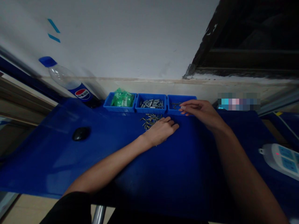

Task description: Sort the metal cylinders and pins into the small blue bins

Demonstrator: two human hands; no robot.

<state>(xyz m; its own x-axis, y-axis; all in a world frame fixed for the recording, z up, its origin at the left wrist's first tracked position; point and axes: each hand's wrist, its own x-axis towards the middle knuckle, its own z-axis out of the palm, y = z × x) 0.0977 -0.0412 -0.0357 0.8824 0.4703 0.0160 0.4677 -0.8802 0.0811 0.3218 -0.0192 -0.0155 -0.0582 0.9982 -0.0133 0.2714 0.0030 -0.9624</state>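
Note:
Small metal pins (149, 119) lie in a loose pile on the blue table in front of the bins. My left hand (162, 131) rests at the right side of this pile, palm down with its fingers curled in; whatever is under them is hidden. Over the front of the right blue bin (192, 98) is my right hand (202, 112), thumb and fingertips drawn together in a pinch. Anything between those fingertips is too small to make out. A few thin pins (175, 105) show inside that bin, beside the fingers.
The middle blue bin (151, 110) holds short grey metal cylinders (152, 103); green plastic packets (123, 98) fill the left bin (107, 101). A Pepsi bottle (67, 81) stands by the wall. Also around are a black mouse (80, 134) and a white power strip (280, 158).

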